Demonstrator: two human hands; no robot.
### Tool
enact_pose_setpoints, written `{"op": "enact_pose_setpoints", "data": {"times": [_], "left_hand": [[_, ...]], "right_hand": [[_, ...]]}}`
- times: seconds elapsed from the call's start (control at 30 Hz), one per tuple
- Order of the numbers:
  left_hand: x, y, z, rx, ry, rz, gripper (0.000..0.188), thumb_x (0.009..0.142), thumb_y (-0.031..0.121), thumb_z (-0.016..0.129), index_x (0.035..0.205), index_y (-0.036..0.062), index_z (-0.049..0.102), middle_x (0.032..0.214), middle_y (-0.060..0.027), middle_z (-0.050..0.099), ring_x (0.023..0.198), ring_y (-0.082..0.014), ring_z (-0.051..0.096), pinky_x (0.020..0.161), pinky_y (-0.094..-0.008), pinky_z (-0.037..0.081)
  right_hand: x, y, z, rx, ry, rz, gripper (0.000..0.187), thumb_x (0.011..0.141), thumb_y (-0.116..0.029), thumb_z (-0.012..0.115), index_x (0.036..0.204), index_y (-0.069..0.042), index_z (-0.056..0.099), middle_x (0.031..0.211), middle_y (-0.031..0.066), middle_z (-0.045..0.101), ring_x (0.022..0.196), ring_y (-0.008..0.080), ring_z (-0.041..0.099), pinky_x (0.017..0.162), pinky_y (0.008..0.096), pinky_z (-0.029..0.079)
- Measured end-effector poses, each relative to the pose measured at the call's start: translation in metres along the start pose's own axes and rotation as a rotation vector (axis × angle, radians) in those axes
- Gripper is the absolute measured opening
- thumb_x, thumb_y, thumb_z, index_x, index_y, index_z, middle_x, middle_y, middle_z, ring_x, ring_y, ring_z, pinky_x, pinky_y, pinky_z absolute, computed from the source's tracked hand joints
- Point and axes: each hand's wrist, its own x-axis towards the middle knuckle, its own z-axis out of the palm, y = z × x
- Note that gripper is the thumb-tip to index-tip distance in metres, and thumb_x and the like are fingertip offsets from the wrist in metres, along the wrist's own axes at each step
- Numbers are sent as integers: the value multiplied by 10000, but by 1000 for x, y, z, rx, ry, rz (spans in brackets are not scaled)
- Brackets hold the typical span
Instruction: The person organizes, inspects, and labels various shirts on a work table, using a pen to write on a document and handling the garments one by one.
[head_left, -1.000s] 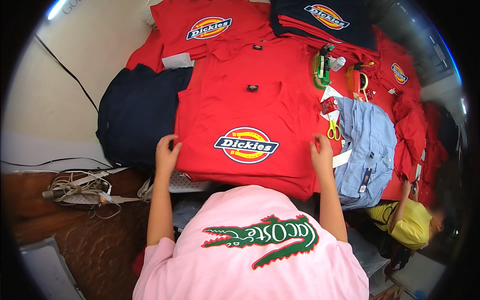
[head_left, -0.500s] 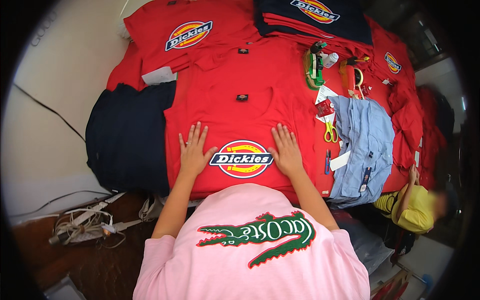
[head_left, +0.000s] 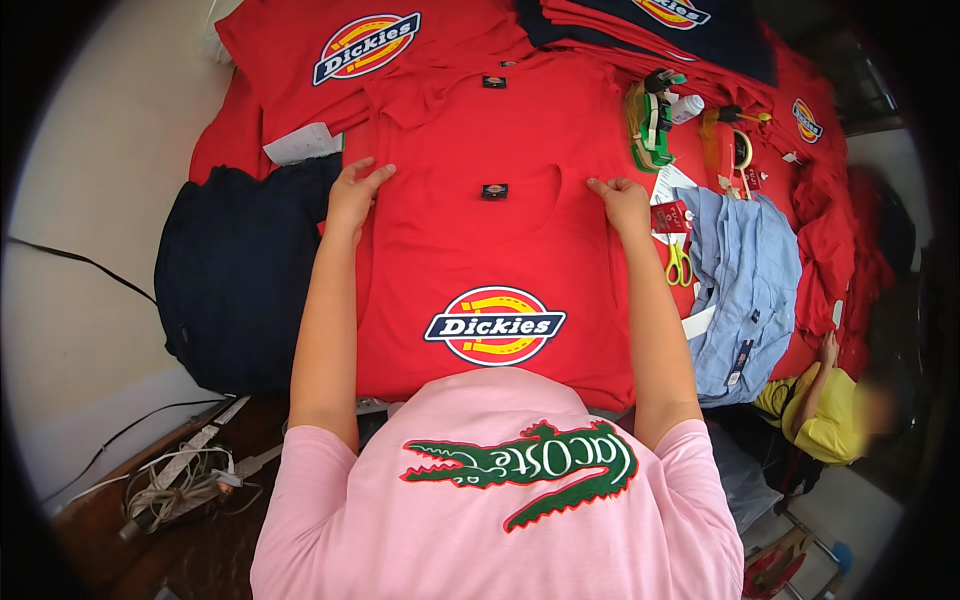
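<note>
A red T-shirt (head_left: 490,250) with a round printed emblem lies face up in front of me, its neckline toward the far side. My left hand (head_left: 352,200) is at its left shoulder, thumb and fingers closed at the cloth's edge. At the opposite shoulder, my right hand (head_left: 626,205) pinches the fabric between bent fingers and thumb. Beneath and beyond it is another red T-shirt (head_left: 490,125), its neck label showing. Both arms reach forward along the sides of the near shirt.
Dark navy folded garments (head_left: 240,290) sit at the left, below a white paper (head_left: 303,144). To the right are yellow scissors (head_left: 679,262), a green tape dispenser (head_left: 650,130) and light blue shirts (head_left: 745,290). A person in yellow (head_left: 828,415) works at far right. Cables (head_left: 185,485) lie lower left.
Both hands have left the flat cloth beside the emblem and moved away from me to the shirt's shoulders, where the fingers have closed. The view has shifted slightly.
</note>
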Motion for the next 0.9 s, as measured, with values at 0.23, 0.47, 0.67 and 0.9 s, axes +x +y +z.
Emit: {"op": "enact_pose_setpoints", "data": {"times": [0.23,0.47,0.67,0.9], "left_hand": [[-6,-27,-16,-613,-41,-64,497,955,160,823,1405,58,639,1048,-17,762,844,-88,682,761,-210,496],[-15,-39,-13,-849,161,32,325,982,92,792,1282,91,667,1073,-9,753,877,-101,700,788,-253,540],[-1,-51,-22,-615,137,66,417,996,99,769,1386,54,630,1108,-33,742,979,-112,693,873,-275,537],[-70,-45,-49,-360,-68,40,523,1018,89,709,1504,5,536,1390,-126,675,1232,-224,690,1094,-363,526]], "right_hand": [[21,9,15,646,-191,215,171,949,-185,812,998,-36,744,901,-6,727,782,97,628,718,274,496],[25,24,33,941,-68,125,179,1026,-187,733,1095,-23,731,1064,21,733,966,107,631,903,268,479],[24,17,35,694,-128,31,363,1027,-228,747,1287,22,708,1110,42,751,987,98,647,866,276,506],[-53,68,-25,301,-362,-102,349,974,-301,811,1109,16,755,984,31,757,818,108,661,710,284,519]]}}
